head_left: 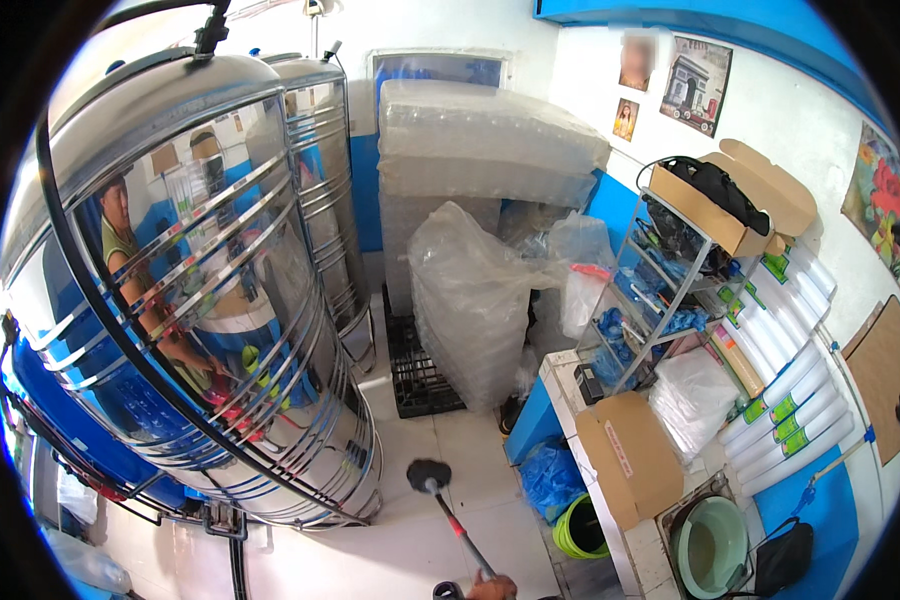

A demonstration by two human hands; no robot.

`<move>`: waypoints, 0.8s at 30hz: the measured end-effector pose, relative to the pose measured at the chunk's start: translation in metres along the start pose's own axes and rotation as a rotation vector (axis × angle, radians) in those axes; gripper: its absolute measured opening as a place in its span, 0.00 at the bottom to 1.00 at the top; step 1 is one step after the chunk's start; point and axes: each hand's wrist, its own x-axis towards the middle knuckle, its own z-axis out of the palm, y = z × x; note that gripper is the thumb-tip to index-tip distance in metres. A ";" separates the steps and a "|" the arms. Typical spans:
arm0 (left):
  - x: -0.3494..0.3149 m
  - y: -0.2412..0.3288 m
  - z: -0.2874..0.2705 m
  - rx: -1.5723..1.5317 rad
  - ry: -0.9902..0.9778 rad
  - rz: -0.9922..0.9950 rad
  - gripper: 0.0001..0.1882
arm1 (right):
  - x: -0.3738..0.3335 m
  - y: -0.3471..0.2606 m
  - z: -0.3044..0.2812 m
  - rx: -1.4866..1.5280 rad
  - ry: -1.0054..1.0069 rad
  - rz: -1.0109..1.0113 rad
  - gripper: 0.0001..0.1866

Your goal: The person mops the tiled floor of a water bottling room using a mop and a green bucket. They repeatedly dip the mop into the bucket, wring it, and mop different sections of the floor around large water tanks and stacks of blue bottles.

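Note:
My right hand (492, 588) shows at the lower edge, its fingers closed round a long-handled floor brush or mop (457, 527). The handle is grey with a red band. It slants up and left to a dark, fuzzy-looking head (429, 475), which rests on or just above the white tiled floor (410, 545). Whether this head has bristles or strands I cannot make out. Beside the hand, a short dark cylinder (448, 591) is cut off by the frame's edge. My left hand is out of view.
Tall shiny steel tanks (310, 420) with ringed bars stand on the left. Plastic-wrapped stacks (470, 300), partly on a black pallet (410, 370), fill the back. Along the right runs a tiled counter (610, 560) with a cardboard box (630, 455); a lime bucket (578, 530) sits below.

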 end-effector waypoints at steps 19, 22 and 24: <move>0.008 0.013 -0.083 -0.482 0.726 0.180 0.19 | 0.109 -0.040 -0.017 -0.388 -0.149 0.439 0.08; -0.011 0.081 -0.062 -0.661 0.677 0.301 0.12 | 0.082 -0.091 -0.033 -0.354 -0.050 0.388 0.09; -0.016 0.095 -0.055 -0.681 0.426 0.285 0.15 | 0.071 -0.103 -0.039 -0.343 -0.116 0.507 0.10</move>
